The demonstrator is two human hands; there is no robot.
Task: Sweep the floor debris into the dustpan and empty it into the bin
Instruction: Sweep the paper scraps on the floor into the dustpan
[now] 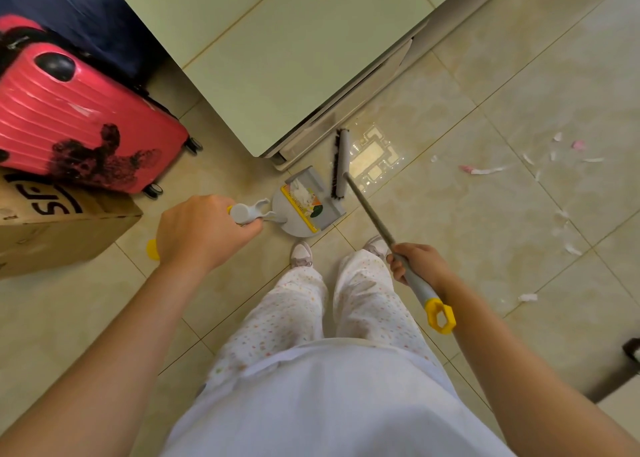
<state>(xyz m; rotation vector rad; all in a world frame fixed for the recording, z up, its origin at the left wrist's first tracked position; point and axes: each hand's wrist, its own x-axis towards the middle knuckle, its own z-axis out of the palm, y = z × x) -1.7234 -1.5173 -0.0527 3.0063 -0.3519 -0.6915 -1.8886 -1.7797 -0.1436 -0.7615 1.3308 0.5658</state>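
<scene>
Debris point(485, 170) is scattered on the floor point(450, 249) well right of the dustpan point(304, 207), which is steadied by its handle in the clenched left grip point(197, 228), while the broom point(370, 210), grasped in the right grip point(419, 262), is rested beside its mouth, probably so that scraps can be swept in.

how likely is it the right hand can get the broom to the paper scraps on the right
Probably yes: the right hand grips the broom handle, and only bare tile lies between the broom head and the paper scraps.

Glossy beige tile floor point(519, 86) — pale cabinet point(277, 58), perhaps a fridge, pink suitcase point(79, 110), cardboard box point(69, 235)
</scene>
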